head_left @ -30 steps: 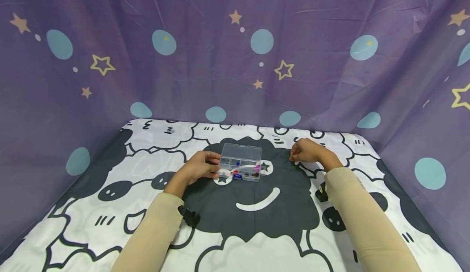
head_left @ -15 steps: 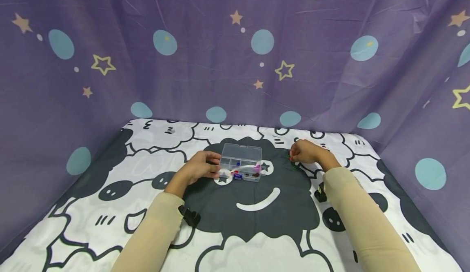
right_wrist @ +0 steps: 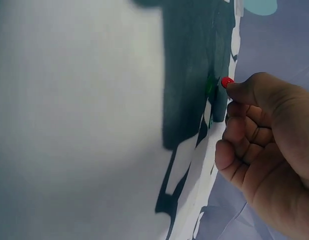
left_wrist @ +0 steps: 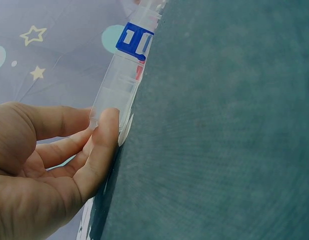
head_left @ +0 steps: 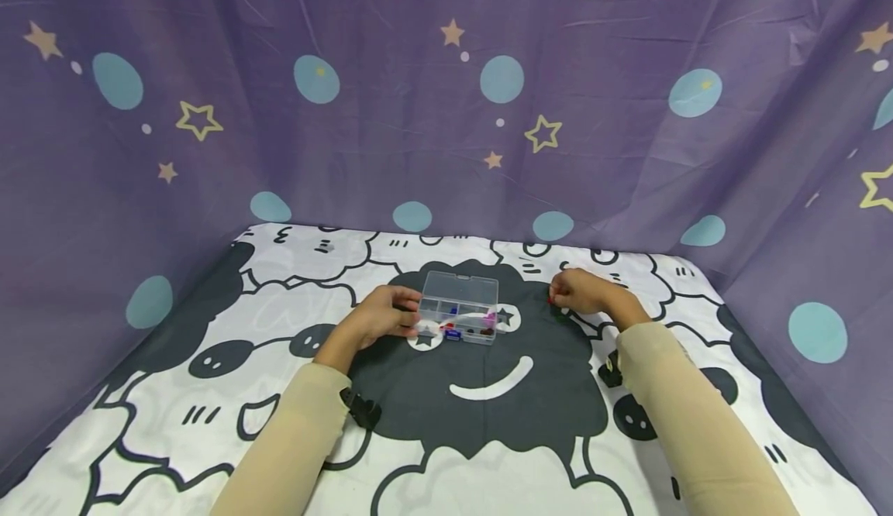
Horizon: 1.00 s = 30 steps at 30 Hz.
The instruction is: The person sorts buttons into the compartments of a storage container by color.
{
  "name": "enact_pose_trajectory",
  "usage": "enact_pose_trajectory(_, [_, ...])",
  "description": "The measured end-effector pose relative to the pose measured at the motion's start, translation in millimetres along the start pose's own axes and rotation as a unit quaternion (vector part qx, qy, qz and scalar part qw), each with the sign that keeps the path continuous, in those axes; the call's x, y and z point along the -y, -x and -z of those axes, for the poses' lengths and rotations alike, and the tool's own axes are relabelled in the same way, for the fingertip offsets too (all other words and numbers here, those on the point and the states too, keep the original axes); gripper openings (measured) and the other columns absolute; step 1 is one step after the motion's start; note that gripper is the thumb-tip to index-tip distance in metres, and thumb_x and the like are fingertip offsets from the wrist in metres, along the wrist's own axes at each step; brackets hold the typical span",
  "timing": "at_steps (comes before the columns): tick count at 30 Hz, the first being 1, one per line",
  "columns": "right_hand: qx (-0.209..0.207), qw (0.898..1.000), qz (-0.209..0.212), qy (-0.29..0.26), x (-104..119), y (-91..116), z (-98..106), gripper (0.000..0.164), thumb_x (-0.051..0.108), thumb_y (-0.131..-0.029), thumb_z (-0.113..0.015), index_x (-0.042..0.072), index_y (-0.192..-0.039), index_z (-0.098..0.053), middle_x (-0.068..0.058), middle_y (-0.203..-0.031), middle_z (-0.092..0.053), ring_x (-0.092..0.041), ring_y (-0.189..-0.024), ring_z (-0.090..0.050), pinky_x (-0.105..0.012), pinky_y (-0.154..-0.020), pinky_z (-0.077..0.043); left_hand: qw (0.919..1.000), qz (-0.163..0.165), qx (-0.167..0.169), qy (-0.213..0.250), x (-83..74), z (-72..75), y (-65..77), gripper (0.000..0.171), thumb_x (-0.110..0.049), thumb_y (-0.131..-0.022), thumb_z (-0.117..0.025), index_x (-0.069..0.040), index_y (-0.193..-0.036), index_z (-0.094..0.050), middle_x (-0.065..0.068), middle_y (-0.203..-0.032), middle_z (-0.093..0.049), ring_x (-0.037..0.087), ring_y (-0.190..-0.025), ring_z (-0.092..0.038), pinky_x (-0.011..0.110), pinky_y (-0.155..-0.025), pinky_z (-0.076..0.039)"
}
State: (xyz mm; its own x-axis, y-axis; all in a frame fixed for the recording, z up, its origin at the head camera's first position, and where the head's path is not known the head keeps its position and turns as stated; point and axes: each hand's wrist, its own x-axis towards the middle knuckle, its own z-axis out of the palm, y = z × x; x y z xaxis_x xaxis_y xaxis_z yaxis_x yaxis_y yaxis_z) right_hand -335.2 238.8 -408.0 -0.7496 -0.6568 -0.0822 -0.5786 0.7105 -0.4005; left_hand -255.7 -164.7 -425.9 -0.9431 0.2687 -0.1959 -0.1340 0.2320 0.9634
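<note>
A clear plastic compartment box [head_left: 460, 289] stands on the cloth with its lid raised. Small blue, red, pink and dark pieces lie in its compartments. My left hand [head_left: 380, 317] holds the box's left end between fingers and thumb. A blue latch [left_wrist: 135, 41] shows on the box's side in the left wrist view. To the right of the box, my right hand [head_left: 584, 291] pinches a small round red piece [right_wrist: 226, 81] between thumb and index finger, low over the cloth. Beside it lies a small green piece [right_wrist: 210, 85], partly blurred; its kind is unclear.
The table is covered by a white cloth [head_left: 293, 469] with dark cartoon sheep shapes. A purple curtain [head_left: 405, 167] with stars and blue dots hangs behind the table and along both sides. Black straps with small devices [head_left: 360, 407] sit at the wrists.
A red piece now shows at my right fingertips, where green pieces showed one second ago. My left hand and the box have stayed in place.
</note>
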Motion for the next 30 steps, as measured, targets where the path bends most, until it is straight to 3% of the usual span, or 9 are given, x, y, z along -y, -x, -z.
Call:
enact_pose_trajectory(12, [-0.035, 0.999, 0.035, -0.014, 28.1, -9.4, 0.8, 0.015, 0.004, -0.100, -0.061, 0.008, -0.086, -0.065, 0.007, -0.068, -0.052, -0.008, -0.058, -0.047, -0.024, -0.056, -0.042, 1.0000, 0.003, 0.000, -0.001, -0.9, -0.3, 0.3, 0.048, 0.011, -0.096, -0.063, 0.006, -0.143, -0.052, 0.025, -0.132, -0.052, 0.030, -0.102, -0.066, 0.037, -0.080, -0.065])
enact_pose_trajectory(19, [-0.053, 0.995, 0.086, -0.005, 57.7, -19.2, -0.2, 0.019, 0.002, -0.099, -0.061, 0.011, -0.082, -0.062, 0.009, -0.066, -0.049, -0.005, -0.058, -0.042, -0.023, -0.056, -0.037, 1.0000, 0.004, -0.001, 0.000, -0.8, -0.6, 0.9, 0.048, 0.011, -0.096, -0.063, 0.006, -0.143, -0.052, 0.026, -0.132, -0.052, 0.032, -0.104, -0.066, 0.038, -0.081, -0.065])
enact_pose_trajectory(30, [-0.036, 0.992, 0.118, -0.015, 96.4, -34.3, -10.9, 0.016, 0.002, -0.101, -0.057, 0.007, -0.088, -0.064, 0.003, -0.071, -0.056, -0.004, -0.055, -0.038, -0.023, -0.056, -0.037, 1.0000, 0.002, -0.002, -0.003, -1.4, -1.4, 0.5, 0.048, 0.011, -0.096, -0.063, 0.006, -0.142, -0.053, 0.025, -0.131, -0.053, 0.030, -0.101, -0.066, 0.037, -0.081, -0.065])
